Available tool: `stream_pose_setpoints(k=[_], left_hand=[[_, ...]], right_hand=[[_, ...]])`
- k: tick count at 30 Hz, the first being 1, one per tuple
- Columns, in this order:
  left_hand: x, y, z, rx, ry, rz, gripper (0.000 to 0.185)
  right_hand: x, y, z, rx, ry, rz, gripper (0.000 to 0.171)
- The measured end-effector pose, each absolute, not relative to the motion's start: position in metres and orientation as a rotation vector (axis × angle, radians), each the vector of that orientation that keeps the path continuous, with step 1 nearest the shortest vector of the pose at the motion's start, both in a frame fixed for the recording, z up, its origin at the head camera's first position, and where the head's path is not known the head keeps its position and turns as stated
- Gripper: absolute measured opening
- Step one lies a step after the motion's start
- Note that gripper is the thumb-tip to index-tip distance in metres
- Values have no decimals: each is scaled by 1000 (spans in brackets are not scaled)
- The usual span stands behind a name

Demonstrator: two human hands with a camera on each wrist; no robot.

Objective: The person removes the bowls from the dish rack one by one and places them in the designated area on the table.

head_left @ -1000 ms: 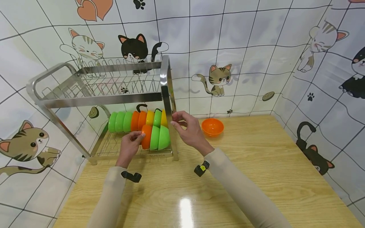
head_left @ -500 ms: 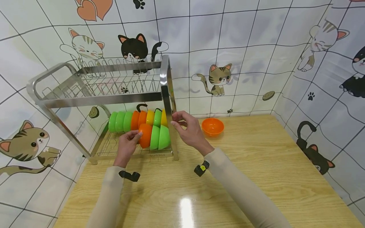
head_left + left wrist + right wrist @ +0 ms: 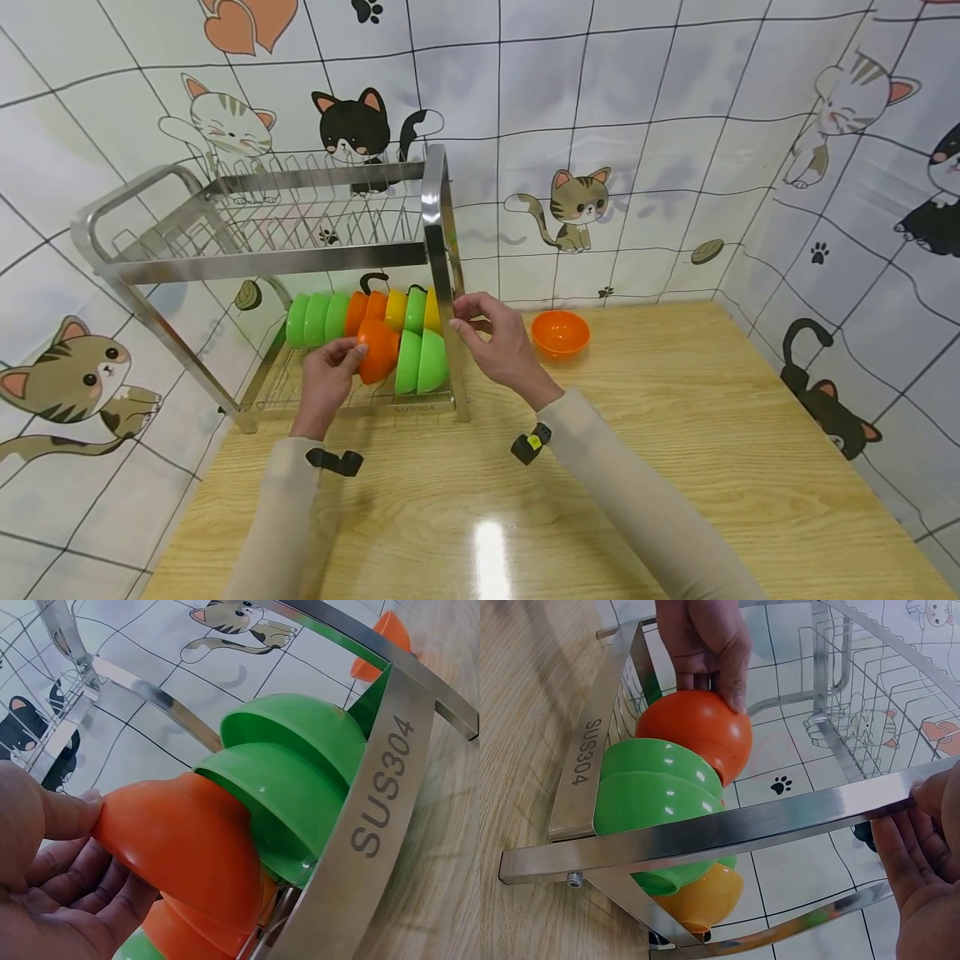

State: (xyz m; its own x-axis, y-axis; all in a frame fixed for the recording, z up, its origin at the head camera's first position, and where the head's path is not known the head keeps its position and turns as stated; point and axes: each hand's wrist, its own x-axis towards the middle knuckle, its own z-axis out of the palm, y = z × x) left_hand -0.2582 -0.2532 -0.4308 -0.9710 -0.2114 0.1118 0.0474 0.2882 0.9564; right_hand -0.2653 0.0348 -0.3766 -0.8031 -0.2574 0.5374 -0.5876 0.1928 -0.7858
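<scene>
Left hand [image 3: 327, 377] pinching the rim of an orange bowl [image 3: 377, 351], tilted against two green bowls [image 3: 422, 361] in the front row of the dish rack [image 3: 255, 260], lower tier. Right hand [image 3: 497, 343] curled round the rack's steel upright [image 3: 437, 250], steadying it. Judged well along: back row [image 3: 360, 315] of green, orange and yellow bowls filled, front row three deep with space left. One more orange bowl [image 3: 559, 333] waiting on the wooden tabletop [image 3: 675, 467], well apart from the rack. Upper tier bare wire. White tiled walls [image 3: 660, 150] with cartoon cats all round.
</scene>
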Motion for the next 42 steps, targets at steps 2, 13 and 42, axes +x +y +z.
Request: stream_pose_setpoints(k=[2, 13, 42], left_hand=[[-257, -253, -428, 143, -2328, -1732, 37], [-246, -251, -409, 54, -2340, -1583, 36], [-189, -229, -379, -538, -2373, -1148, 12]], right_hand=[[-265, 35, -377, 801, -2188, 1644, 19], [-266, 36, -377, 811, -2187, 1624, 20], [-268, 48, -375, 869, -2172, 1648, 20]])
